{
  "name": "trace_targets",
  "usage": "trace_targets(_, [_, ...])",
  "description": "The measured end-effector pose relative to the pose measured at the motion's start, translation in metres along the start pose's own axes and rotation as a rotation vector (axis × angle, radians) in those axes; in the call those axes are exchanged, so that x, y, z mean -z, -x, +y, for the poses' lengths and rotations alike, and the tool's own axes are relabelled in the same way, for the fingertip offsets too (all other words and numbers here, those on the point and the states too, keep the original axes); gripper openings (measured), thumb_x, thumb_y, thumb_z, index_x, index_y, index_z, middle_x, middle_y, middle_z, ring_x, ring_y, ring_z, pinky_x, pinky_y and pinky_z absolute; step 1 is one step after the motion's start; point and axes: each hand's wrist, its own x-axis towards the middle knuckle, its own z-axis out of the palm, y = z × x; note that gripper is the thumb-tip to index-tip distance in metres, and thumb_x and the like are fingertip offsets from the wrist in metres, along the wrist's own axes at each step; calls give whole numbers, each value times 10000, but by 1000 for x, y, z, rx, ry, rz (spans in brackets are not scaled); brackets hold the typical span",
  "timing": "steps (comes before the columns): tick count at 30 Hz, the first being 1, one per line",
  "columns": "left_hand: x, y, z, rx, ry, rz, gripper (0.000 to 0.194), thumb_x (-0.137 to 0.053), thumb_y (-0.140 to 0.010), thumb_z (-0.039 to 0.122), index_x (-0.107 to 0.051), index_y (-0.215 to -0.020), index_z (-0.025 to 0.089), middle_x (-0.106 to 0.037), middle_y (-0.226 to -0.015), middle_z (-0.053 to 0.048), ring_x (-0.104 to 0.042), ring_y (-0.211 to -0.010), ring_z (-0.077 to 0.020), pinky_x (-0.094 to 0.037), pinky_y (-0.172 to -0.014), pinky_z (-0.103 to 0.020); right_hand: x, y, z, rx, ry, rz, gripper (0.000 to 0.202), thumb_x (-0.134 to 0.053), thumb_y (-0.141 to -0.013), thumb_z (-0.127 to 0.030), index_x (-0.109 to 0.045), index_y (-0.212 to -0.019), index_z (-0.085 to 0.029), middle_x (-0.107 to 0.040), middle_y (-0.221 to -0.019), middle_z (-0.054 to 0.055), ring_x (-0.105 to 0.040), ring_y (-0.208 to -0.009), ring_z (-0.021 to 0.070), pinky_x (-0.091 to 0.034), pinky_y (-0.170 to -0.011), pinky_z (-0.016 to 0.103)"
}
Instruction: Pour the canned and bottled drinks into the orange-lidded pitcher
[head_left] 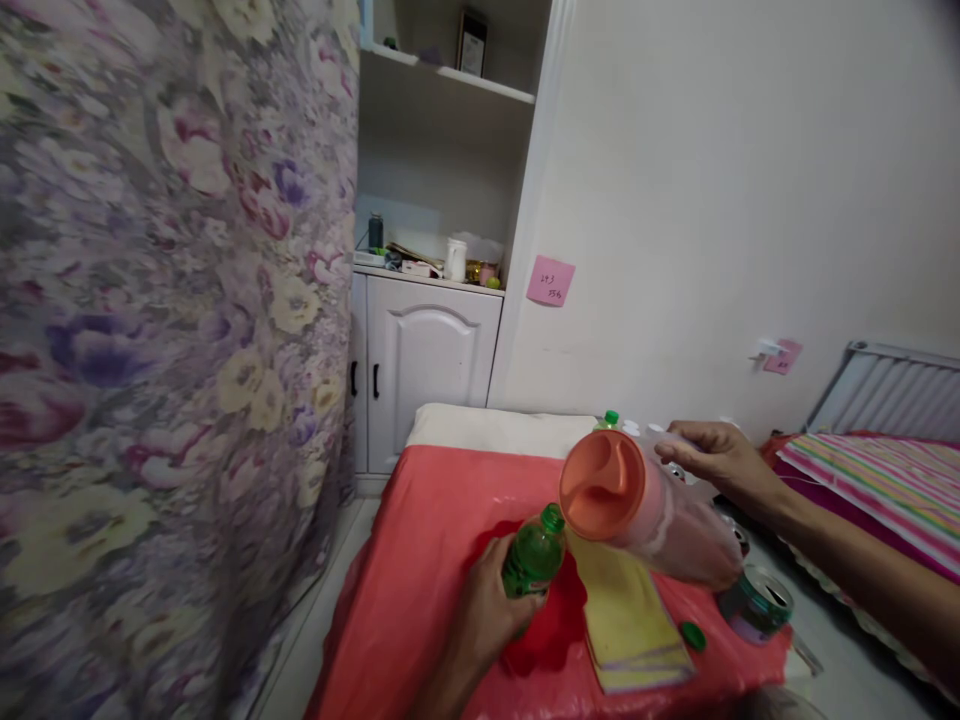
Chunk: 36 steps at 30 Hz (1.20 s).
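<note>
My left hand (491, 600) is wrapped round a small green bottle (536, 555), which leans slightly and shows no cap on its neck. Just right of the bottle's mouth, a clear pitcher (686, 540) with an orange lid (602, 485) lies tipped almost on its side in the air, lid end to the left. My right hand (701, 452) closes at the pitcher's upper side; its handle is barely visible there. Pinkish colour shows through the pitcher's body. Beneath the bottle sits a red scalloped dish (551, 630). A green bottle cap (693, 635) lies on the table.
A folded yellow cloth (634, 625) rests on the red table cover (420, 560). An opened can (756, 602) stands at the right edge. Behind the pitcher is another green-capped bottle (610, 420). A floral curtain (180, 350) hangs left; a bed (885, 470) is right.
</note>
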Motion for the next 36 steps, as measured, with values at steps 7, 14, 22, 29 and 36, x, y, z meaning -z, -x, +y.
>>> trace_targets(7, [0, 0, 0, 12, -35, -14, 553, -668, -578, 116, -653, -1130, 137, -704, -1060, -110, -656, -980, -279, -495, -863, -382, -1, -3, -4, -1, 18, -22, 448, -701, -765, -571, -557, -554, -202, -382, -554, -43, -336, -559, 115, -264, -509, 254])
trace_targets(14, [-2, -1, -6, -19, -62, -12, 550, -676, -599, 129, -649, -1147, 167, -702, -1073, -89, -652, -985, -270, -495, -865, -383, 0, -6, -10, -25, 25, -74, 451, -702, -760, -582, -544, -573, -203, -419, -577, -35, -374, -573, 118, -305, -511, 245])
trace_targets(22, [-3, -4, -12, -24, -49, -15, 586, -688, -583, 119, -637, -1164, 162, -701, -1082, -82, -651, -995, -263, -495, -871, -370, 5, -12, -8, -24, 97, -148, 438, -675, -782, -594, -553, -621, -205, -405, -584, -44, -365, -565, 114, -299, -495, 247])
trace_targets(29, [-4, -3, -13, -26, -37, -16, 589, -690, -577, 102, -637, -1161, 153, -698, -1079, -84, -651, -992, -258, -495, -877, -368, 6, -14, -14, -24, 121, -167, 447, -675, -783, -594, -541, -617, -201, -433, -592, -41, -398, -571, 115, -320, -495, 243])
trace_targets(36, [-4, -2, -15, -30, -35, -17, 583, -696, -585, 93, -632, -1158, 180, -696, -1085, -65, -651, -991, -241, -497, -865, -350, 5, -14, -22, -35, 132, -183, 427, -675, -787, -587, -590, -647, -193, -493, -592, -37, -435, -557, 114, -335, -508, 243])
